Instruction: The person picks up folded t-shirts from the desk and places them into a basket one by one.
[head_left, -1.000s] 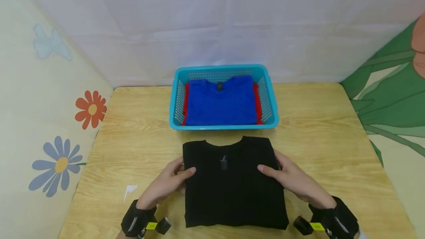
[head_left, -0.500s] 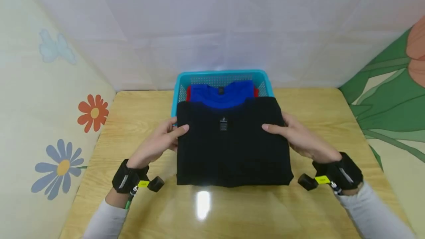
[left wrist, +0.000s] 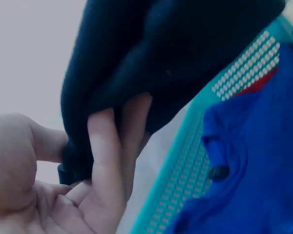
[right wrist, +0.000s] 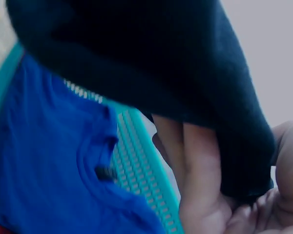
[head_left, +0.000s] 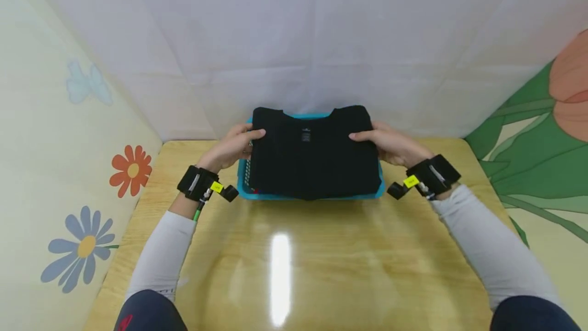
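A folded black T-shirt (head_left: 312, 162) is held flat above the teal plastic basket (head_left: 257, 196), covering most of it in the head view. My left hand (head_left: 233, 145) pinches its left edge, thumb on top and fingers underneath. On the opposite edge my right hand (head_left: 390, 143) grips it in the same way. Both wrist views show the shirt raised over a folded blue T-shirt (left wrist: 259, 151) in the basket. Some red cloth (left wrist: 256, 84) peeks out beneath the blue one.
The basket stands at the back of the wooden table (head_left: 331, 259), close to the white backdrop (head_left: 312, 40). Painted side panels flank the table, with flowers (head_left: 132, 170) on the left and large green leaves (head_left: 528, 152) on the right.
Both hands have carried the black T-shirt forward from the table in front of the basket to above it. The blue T-shirt is now hidden beneath it in the head view.
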### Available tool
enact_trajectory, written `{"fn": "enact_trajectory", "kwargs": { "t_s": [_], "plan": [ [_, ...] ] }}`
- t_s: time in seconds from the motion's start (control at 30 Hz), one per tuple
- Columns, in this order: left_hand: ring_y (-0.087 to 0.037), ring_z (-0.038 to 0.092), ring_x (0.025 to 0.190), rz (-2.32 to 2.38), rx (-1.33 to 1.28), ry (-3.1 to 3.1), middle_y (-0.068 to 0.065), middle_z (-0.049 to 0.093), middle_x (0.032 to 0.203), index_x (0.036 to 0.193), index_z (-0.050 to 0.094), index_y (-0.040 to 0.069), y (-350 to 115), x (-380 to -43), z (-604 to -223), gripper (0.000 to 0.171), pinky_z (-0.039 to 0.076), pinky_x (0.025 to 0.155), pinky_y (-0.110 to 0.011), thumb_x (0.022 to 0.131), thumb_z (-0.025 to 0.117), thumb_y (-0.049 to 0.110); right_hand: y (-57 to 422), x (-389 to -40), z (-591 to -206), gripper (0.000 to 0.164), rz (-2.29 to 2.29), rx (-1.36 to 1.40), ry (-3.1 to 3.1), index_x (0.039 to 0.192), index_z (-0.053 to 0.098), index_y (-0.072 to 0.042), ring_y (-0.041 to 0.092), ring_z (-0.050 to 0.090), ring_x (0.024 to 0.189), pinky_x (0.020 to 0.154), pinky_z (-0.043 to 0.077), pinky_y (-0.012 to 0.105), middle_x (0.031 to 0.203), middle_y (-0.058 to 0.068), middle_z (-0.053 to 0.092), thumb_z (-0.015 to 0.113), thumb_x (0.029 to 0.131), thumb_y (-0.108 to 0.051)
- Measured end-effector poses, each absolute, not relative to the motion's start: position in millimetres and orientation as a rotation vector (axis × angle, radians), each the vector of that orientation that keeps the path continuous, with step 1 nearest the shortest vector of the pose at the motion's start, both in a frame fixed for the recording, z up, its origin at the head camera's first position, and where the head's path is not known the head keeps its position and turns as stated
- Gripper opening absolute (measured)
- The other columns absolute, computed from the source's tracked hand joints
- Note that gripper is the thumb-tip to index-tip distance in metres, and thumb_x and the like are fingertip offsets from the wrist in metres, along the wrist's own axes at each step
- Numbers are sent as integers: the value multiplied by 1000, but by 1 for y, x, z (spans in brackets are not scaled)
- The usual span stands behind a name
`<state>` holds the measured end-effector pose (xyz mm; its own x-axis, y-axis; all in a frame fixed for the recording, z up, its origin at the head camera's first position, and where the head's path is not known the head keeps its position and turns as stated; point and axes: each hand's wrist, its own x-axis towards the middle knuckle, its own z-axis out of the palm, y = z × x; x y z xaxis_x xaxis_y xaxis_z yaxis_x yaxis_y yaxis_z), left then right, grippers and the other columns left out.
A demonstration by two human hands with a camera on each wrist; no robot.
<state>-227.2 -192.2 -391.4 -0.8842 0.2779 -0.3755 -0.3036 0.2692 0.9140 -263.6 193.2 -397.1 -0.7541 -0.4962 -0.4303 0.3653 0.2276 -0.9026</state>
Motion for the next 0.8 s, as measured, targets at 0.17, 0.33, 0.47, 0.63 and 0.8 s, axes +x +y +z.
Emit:
{"fn": "enact_trajectory", "kwargs": {
  "t_s": [0.17, 0.33, 0.47, 0.63, 0.8],
  "plan": [
    [-40, 38, 142, 1608, -149, 2079, -13, 8, 168, 161, 0, 6, -193, -257, -407, 82, 49, 102, -43, 105, 53, 35, 184, -293, -415, 74, -1535, -60, 1857, 158, 13, -10, 24, 67, 109, 93, 56, 40, 128, 11, 63, 59, 103, -29],
    [-41, 41, 138, 1478, -217, 2159, -15, 13, 167, 161, 4, 5, -192, -267, -419, 78, 49, 104, -44, 105, 53, 29, 172, -305, -426, 90, -1360, -110, 1965, 160, -10, -9, 40, 35, 144, 111, 38, 58, 163, 21, 18, 57, 104, -27],
    [-39, 49, 129, 1329, -172, 2255, -20, 17, 165, 160, 5, 0, -184, -268, -423, 73, 54, 98, -44, 106, 49, 24, 164, -307, -429, 91, -1210, -165, 2073, 158, -14, -3, 45, 34, 142, 108, 41, 60, 163, 27, 7, 56, 104, -24],
    [-40, 45, 136, 1035, -61, 2402, -25, 22, 161, 157, 12, -6, -169, -273, -431, 63, 57, 90, -43, 107, 41, 18, 157, -307, -434, 91, -1014, -186, 2216, 156, -14, 3, 48, 35, 140, 100, 49, 57, 163, 31, 2, 55, 104, -24],
    [-32, 61, 104, 644, -29, 2547, -23, 46, 144, 145, 40, -6, -153, -278, -439, 45, 55, 69, -34, 103, 42, 11, 150, -313, -442, 64, -774, -245, 2340, 148, 21, 17, 46, 46, 124, 97, 47, 51, 149, 39, 27, 52, 102, -15]
  ]
}}
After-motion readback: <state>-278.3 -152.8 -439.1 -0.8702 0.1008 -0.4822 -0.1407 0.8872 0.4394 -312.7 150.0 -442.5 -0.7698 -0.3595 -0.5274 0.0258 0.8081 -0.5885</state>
